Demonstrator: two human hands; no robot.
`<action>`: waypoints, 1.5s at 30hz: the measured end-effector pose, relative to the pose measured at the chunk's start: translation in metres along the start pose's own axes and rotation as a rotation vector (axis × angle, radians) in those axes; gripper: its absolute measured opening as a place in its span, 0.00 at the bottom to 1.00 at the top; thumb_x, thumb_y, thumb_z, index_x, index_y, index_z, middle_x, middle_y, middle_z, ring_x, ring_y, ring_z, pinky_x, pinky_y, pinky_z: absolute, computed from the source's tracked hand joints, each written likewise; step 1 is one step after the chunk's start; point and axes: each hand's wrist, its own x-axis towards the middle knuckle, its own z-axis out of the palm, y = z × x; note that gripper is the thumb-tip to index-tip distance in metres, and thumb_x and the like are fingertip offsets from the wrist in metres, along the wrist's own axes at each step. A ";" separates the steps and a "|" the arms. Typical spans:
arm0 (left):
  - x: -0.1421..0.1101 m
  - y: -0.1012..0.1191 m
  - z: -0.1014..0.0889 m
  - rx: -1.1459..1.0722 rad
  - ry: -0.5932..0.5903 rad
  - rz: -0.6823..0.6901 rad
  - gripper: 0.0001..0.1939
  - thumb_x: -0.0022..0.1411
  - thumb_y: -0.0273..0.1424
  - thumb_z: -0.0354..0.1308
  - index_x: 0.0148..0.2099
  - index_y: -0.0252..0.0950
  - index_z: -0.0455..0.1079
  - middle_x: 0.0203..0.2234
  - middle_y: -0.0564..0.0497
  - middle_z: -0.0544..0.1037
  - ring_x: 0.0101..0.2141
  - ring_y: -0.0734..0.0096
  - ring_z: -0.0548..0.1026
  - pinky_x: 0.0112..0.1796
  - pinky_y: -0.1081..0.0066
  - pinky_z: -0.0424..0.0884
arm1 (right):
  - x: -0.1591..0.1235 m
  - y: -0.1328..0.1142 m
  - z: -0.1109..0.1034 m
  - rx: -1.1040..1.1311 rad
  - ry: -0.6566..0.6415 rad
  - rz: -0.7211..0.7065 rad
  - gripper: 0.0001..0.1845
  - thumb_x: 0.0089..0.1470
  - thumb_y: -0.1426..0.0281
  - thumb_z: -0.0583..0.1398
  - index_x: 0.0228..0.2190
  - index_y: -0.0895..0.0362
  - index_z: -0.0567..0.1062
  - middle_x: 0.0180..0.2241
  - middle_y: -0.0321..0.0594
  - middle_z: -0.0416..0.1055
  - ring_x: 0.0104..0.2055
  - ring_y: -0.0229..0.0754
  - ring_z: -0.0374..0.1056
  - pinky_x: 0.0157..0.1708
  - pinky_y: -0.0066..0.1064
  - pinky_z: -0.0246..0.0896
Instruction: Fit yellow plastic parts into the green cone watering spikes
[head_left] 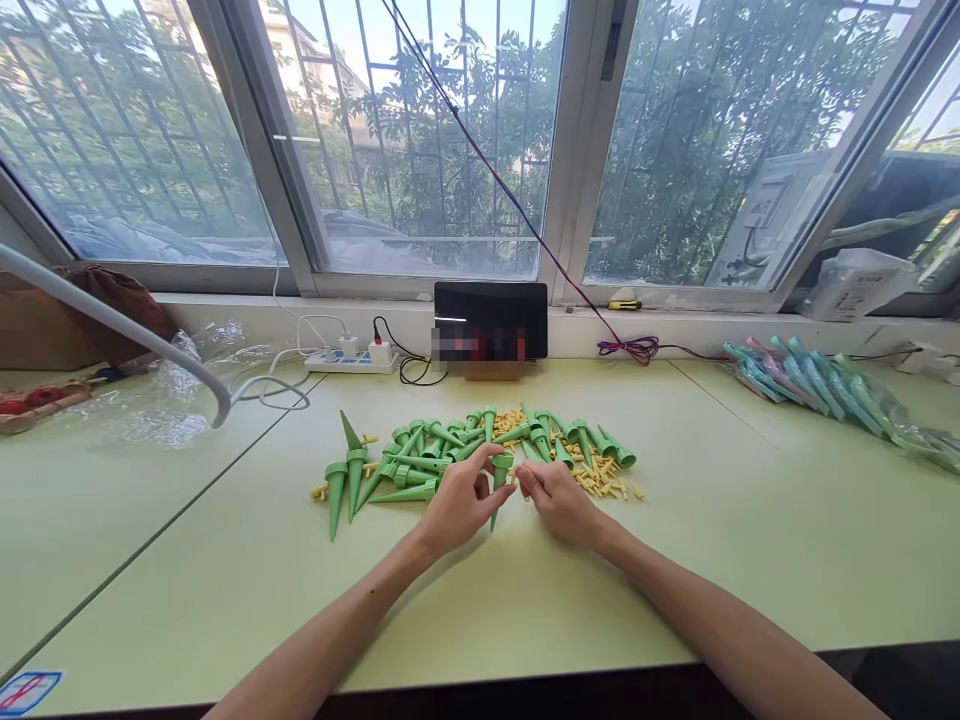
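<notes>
My left hand [465, 500] is closed around a green plastic plant-watering spike [501, 472], its wide capped end up and its point down. Close beside it, my right hand [559, 500] pinches a small yellow plastic valve [513, 478] against the side of the spike; whether it sits in a hole there I cannot tell. Behind both hands lies a pile of green spikes [420, 463]. Small yellow valves [600, 482] are heaped to the right of my right hand, with more behind the spikes. At the left, several spikes [336, 495] have yellow pieces by their caps.
A dark-screened tablet [491, 310] stands against the window sill. Left of it are a power strip [352, 362] with cables and crumpled clear plastic [180, 390]. Bagged coloured items [817, 385] lie at the right. A white curved stand arm [112, 315] reaches in from the left.
</notes>
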 end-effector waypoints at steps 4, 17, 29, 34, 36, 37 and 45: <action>0.000 0.001 -0.001 -0.006 -0.017 0.005 0.16 0.60 0.34 0.57 0.50 0.37 0.62 0.20 0.62 0.62 0.17 0.80 0.59 0.22 0.78 0.57 | 0.000 -0.001 -0.001 -0.015 -0.023 -0.006 0.24 0.68 0.59 0.44 0.22 0.55 0.59 0.19 0.32 0.57 0.22 0.36 0.52 0.25 0.29 0.46; 0.001 0.000 -0.002 -0.047 0.017 -0.030 0.17 0.59 0.34 0.57 0.50 0.39 0.61 0.30 0.57 0.66 0.16 0.85 0.61 0.20 0.79 0.57 | 0.002 -0.008 -0.003 0.092 0.049 0.003 0.17 0.65 0.61 0.52 0.27 0.57 0.68 0.21 0.31 0.59 0.23 0.35 0.51 0.25 0.28 0.46; 0.000 0.002 -0.002 -0.072 0.006 -0.032 0.17 0.59 0.33 0.58 0.50 0.39 0.61 0.30 0.58 0.64 0.17 0.86 0.62 0.20 0.80 0.56 | 0.000 -0.008 -0.001 0.127 0.038 0.014 0.15 0.63 0.62 0.55 0.28 0.57 0.69 0.21 0.31 0.60 0.23 0.35 0.52 0.24 0.28 0.47; 0.001 0.002 -0.002 -0.072 0.007 -0.038 0.18 0.59 0.34 0.58 0.50 0.39 0.61 0.30 0.58 0.64 0.17 0.86 0.61 0.20 0.80 0.56 | 0.000 -0.006 0.000 0.133 0.042 0.018 0.15 0.63 0.62 0.55 0.28 0.57 0.70 0.21 0.31 0.59 0.23 0.34 0.51 0.24 0.28 0.46; 0.001 0.001 -0.002 -0.069 0.009 -0.039 0.17 0.59 0.35 0.58 0.49 0.39 0.61 0.29 0.59 0.63 0.17 0.86 0.61 0.20 0.80 0.55 | 0.000 -0.005 0.000 0.127 0.046 0.019 0.15 0.63 0.62 0.56 0.28 0.57 0.70 0.21 0.30 0.59 0.23 0.34 0.51 0.24 0.28 0.45; 0.001 0.001 -0.002 -0.068 0.010 -0.040 0.17 0.60 0.35 0.58 0.49 0.39 0.61 0.29 0.59 0.63 0.17 0.86 0.60 0.20 0.80 0.55 | 0.000 -0.005 0.000 0.123 0.047 0.019 0.15 0.63 0.62 0.56 0.28 0.57 0.70 0.21 0.30 0.59 0.23 0.34 0.51 0.24 0.28 0.45; 0.002 -0.002 -0.001 -0.042 -0.001 -0.036 0.18 0.60 0.36 0.59 0.49 0.37 0.61 0.21 0.62 0.61 0.19 0.81 0.60 0.22 0.79 0.56 | 0.001 -0.004 0.000 0.108 0.048 0.013 0.15 0.63 0.63 0.55 0.26 0.57 0.69 0.20 0.30 0.58 0.23 0.34 0.50 0.24 0.28 0.44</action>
